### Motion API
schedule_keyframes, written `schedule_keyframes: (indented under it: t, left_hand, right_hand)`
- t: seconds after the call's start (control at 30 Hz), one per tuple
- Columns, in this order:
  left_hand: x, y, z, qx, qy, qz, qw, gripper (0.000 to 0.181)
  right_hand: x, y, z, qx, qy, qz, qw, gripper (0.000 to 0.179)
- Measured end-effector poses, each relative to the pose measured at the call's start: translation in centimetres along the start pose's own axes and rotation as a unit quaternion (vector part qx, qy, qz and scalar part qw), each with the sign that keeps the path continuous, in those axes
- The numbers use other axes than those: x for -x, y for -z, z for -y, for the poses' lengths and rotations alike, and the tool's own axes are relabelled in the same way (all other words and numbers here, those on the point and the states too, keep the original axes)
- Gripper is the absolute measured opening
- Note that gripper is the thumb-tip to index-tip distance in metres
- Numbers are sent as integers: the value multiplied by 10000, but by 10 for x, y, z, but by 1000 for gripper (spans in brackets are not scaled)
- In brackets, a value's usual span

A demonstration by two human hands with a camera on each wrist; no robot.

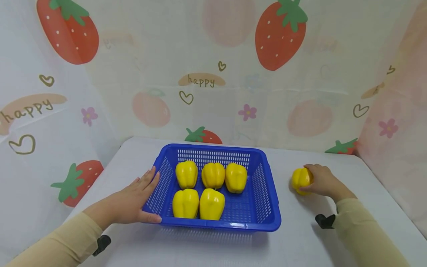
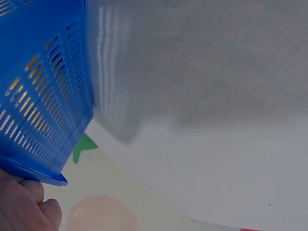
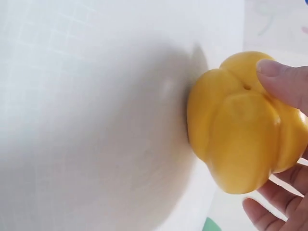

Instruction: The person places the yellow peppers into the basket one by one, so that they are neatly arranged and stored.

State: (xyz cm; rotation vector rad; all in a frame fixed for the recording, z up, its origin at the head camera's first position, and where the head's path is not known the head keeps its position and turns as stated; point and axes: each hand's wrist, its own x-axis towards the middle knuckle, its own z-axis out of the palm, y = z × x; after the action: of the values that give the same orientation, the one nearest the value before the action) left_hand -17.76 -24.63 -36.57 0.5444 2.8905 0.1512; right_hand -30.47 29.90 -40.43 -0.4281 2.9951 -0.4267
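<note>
A blue plastic basket (image 1: 233, 225) with slotted walls stands on the white table. Inside it lie several yellow bell peppers (image 1: 213, 175), three toward the back and two at the front left. My left hand (image 1: 128, 202) rests on the basket's left side, fingers extended along the rim and thumb by the front corner. The left wrist view shows the basket's wall (image 2: 48, 96) from outside. To the right of the basket, my right hand (image 1: 325, 181) grips another yellow bell pepper (image 3: 240, 130) between thumb and fingers. That pepper is on or just above the tabletop; I cannot tell which.
White cloth covers the table (image 1: 287, 237). Around its back and sides hangs a pale curtain (image 1: 233, 111) printed with strawberries, hearts and flowers. A black strap end (image 1: 325, 221) sticks out at the right wrist, and a similar black piece (image 1: 101, 244) at the left.
</note>
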Motion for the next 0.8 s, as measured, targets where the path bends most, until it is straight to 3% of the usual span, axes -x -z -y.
schedule_keyframes:
  t: [0.5, 0.8]
  left_hand:
    - [1, 0, -1, -40, -8, -14, 10000, 123]
    - [1, 1, -2, -75, -24, -25, 10000, 123]
  right_hand:
    - [12, 11, -11, -309, -58, 187, 9993, 89]
    - [17, 22, -9, -619, 184, 53, 9979, 87]
